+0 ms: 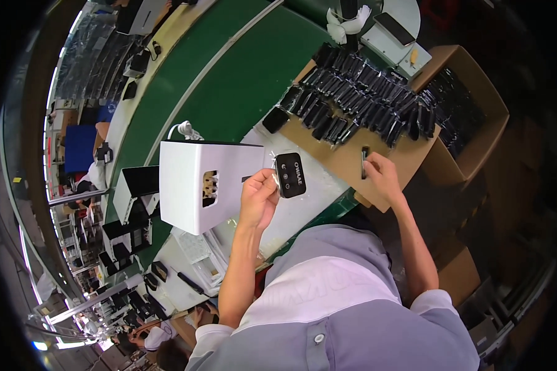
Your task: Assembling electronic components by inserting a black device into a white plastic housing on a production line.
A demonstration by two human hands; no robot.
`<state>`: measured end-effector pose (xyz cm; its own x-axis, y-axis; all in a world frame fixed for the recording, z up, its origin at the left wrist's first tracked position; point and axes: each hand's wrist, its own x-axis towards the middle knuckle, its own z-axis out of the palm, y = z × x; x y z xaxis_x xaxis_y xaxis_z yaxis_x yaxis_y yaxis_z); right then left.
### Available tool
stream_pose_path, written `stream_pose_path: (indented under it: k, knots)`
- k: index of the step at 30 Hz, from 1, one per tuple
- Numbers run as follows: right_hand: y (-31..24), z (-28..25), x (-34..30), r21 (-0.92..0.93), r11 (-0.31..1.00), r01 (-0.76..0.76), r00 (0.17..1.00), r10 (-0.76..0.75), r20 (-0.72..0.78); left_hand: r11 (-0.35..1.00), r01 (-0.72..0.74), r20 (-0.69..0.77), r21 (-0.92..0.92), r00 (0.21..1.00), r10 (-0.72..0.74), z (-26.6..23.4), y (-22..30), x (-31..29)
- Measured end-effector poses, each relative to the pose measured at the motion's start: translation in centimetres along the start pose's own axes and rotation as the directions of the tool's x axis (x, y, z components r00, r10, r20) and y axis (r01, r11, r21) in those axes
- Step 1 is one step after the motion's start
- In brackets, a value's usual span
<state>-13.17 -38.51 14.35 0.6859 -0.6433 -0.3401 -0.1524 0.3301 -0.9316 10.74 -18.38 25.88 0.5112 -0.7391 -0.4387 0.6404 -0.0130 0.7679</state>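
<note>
My left hand [258,199] pinches the left edge of a small flat black remote control [293,179] with white markings, wrapped in clear plastic film. It is held above the white work surface [277,221]. Farther right, my right hand [384,175] has its fingers closed around one end of a slim dark item [364,158] over a cardboard sheet [334,156]; it looks like another remote seen edge-on. Rows of black bagged remotes [359,93] stand packed on that cardboard, beyond my right hand. Close to my left hand is a white box-shaped appliance [180,179] with a cutout in its side.
An open carton [500,115] holding many dark bagged items stands at the right. A green conveyor belt [220,93] runs along the far side. Clear plastic bags [199,250] lie at the lower left. Other people work farther off at the left.
</note>
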Motion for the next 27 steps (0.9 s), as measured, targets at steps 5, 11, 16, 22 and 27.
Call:
stream_pose_path:
  k: [5, 11, 16, 22, 27]
  knots:
    - [-2.6, 3.5, 0.3, -0.746, 0.66, 0.086, 0.988, -0.151, -0.019, 0.992, 0.006, 0.119, -0.126, 0.993, 0.009, -1.3, 0.1, -1.1]
    - [-9.2, 11.8, -1.3, 0.417, 0.909, -0.022, 0.929, -0.136, 0.345, 0.995, 0.043, 0.219, -0.092, 0.975, -0.022, -1.6, 0.1, -1.8]
    - [-10.7, 13.1, -1.7, 0.364, 0.93, -0.059, 0.936, -0.075, 0.344, 0.999, -0.02, 0.043, -0.038, 0.999, 0.022, -0.6, 1.0, -3.6]
    - [-11.0, 15.1, -3.0, 0.339, 0.941, 0.007, 0.96, -0.102, 0.261, 0.909, -0.324, -0.087, 0.263, 0.93, 0.356, 0.4, 1.0, -6.8]
    - [-10.6, 14.4, -2.6, 0.326, 0.945, -0.019, 0.929, -0.104, 0.355, 0.868, -0.353, -0.198, 0.349, 0.878, 0.436, -1.0, 1.6, -6.9]
